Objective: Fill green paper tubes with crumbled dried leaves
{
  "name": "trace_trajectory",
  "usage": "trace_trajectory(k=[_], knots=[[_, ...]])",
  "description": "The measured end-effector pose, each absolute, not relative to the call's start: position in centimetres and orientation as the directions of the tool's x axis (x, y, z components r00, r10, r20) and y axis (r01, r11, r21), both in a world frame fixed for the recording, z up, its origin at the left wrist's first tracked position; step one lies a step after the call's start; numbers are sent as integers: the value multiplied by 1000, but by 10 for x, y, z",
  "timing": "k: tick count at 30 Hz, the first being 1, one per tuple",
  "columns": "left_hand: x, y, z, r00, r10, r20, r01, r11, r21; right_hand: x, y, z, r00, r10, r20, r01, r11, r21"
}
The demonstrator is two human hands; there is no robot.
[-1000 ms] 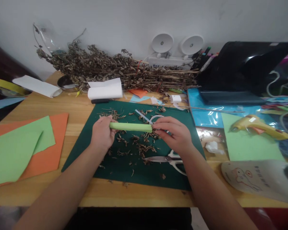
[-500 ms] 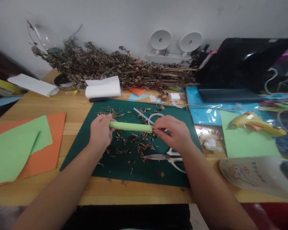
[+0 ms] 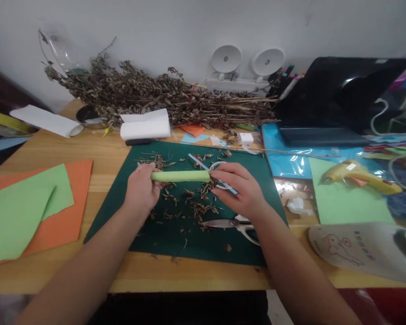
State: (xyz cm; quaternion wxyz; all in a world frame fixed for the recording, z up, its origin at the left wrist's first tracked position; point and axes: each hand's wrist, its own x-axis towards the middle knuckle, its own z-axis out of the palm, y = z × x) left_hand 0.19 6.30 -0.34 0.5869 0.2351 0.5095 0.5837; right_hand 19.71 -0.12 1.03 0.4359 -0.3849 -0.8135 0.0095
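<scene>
My left hand (image 3: 142, 187) is closed around the left end of a light green paper tube (image 3: 181, 176), held level above the green cutting mat (image 3: 162, 253). At the tube's right end, my right hand (image 3: 238, 187) has its fingertips against brown dried leaf bits, with thumb and fingers apart. Through that gap shows a pale translucent stick (image 3: 198, 160), which passes under the hand, and part of a white ring (image 3: 216, 165). Scissors (image 3: 223, 223) with white handles lie below the right hand, partly covered by the forearm. Crumbled dried leaves (image 3: 203, 210) are scattered over the mat.
Bundled dried plants (image 3: 149, 90) lie along the wall behind a white paper roll (image 3: 145, 126). Green and orange sheets (image 3: 84, 194) are at left. To the right are a yellow glue gun (image 3: 362, 176), a bottle (image 3: 355, 250) and a black tablet (image 3: 338, 95).
The tube has shifted slightly left with my left hand. My right thumb and fingers have spread from a pinch at the tube's end, uncovering more of the pale stick.
</scene>
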Motion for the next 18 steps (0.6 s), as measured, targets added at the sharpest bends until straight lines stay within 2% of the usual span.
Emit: trace_trajectory(k=[9, 18], knots=[[3, 61, -5, -177, 933, -313, -425, 215, 880, 200, 0, 11, -337, 585, 738, 606, 735, -306], [4, 60, -6, -140, 952, -271, -382, 201, 902, 203, -2, 12, -269, 658, 703, 604, 684, -409]])
